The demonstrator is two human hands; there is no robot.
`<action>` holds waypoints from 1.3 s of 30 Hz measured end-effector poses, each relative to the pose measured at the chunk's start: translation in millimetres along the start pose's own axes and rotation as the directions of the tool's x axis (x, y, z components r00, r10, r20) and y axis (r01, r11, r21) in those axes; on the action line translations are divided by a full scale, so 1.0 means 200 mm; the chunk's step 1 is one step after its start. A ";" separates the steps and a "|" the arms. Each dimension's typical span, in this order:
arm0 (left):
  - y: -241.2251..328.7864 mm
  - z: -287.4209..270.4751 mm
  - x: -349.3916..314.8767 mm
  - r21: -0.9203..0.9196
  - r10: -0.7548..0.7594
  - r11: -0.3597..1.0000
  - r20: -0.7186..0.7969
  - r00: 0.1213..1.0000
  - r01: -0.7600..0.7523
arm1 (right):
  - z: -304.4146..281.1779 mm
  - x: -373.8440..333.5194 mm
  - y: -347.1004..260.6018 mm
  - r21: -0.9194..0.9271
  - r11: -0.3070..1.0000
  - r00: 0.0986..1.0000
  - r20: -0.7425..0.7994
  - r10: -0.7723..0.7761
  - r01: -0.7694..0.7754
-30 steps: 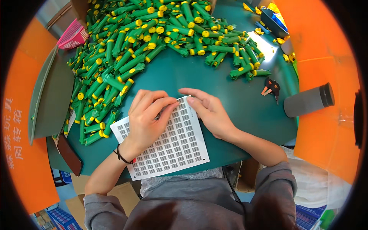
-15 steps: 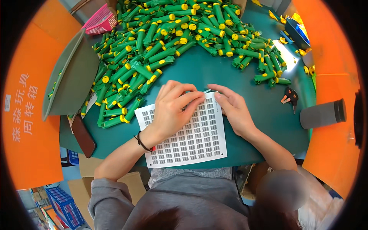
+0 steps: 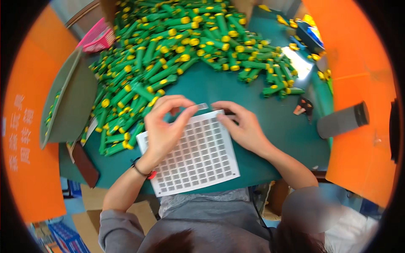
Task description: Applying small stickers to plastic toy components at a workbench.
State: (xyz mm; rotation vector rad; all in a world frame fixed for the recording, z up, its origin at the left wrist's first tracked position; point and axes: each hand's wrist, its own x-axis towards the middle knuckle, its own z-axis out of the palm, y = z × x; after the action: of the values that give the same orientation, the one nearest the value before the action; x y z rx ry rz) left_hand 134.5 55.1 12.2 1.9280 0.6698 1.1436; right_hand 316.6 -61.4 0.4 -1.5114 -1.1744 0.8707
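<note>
A white sheet of small printed labels (image 3: 196, 154) in rows lies tilted in front of me, its lower edge near the table's edge. My left hand (image 3: 163, 124) is over the sheet's upper left, thumb and forefinger pinching a small pale label (image 3: 202, 106) just above the top edge. My right hand (image 3: 244, 128) is closed on the sheet's upper right corner, thumb on top and fingers partly hidden behind it. Beyond the hands spreads a large heap of green tubes with yellow ends (image 3: 168, 55).
On the left stand a grey-green basin (image 3: 69, 114), a pink basket (image 3: 97, 40) and a dark red phone-like slab (image 3: 84, 164). On the right are a grey bottle (image 3: 342, 120), a small black-and-orange tool (image 3: 303, 109) and a dark tray (image 3: 310, 34). Orange panels (image 3: 358, 139) flank the table (image 3: 278, 143).
My left hand has come up off the sheet and left, with a small label now showing at its fingertips. My right hand stays at the corner; the whole view has shifted.
</note>
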 end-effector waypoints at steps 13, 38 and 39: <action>0.08 -0.08 0.01 -0.192 -0.090 0.975 0.112 0.990 0.111 | -0.93 0.13 -0.06 -0.835 0.533 0.989 0.085 -0.119 0.135; 0.16 -0.13 -0.04 -0.306 -0.086 0.940 0.220 0.972 0.152 | 0.04 -0.09 -0.10 0.348 0.929 0.986 0.057 -0.158 0.129; 0.15 -0.14 -0.04 -0.277 -0.045 0.953 0.267 0.963 0.122 | 0.04 -0.09 -0.10 0.349 0.930 0.987 0.059 -0.147 0.118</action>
State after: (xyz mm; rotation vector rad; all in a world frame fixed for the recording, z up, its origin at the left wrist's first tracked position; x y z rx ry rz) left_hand 108.0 40.9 41.6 1.7374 0.4113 0.8633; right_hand 300.0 -76.6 17.1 -1.1072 -1.1036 0.9976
